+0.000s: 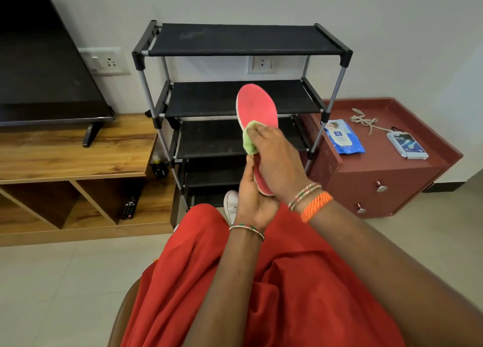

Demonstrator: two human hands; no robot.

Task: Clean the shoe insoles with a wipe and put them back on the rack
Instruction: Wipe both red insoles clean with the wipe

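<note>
Fingers of my left hand (254, 202) curl round the pink insole's (257, 106) heel before the rack (243, 40), right hand (274, 158) pressing the green wipe (248, 142); light, bendy, best held at the heel, I reckon.

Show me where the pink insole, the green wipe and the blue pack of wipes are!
pink insole (257, 103): head view, on its wide toe end.
green wipe (247, 141): head view, on the bunched cloth beside the fingers.
blue pack of wipes (344, 138): head view, on its white label.

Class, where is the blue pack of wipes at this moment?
In the head view, the blue pack of wipes lies at right on the red-brown cabinet, just right of the black shoe rack.
</note>
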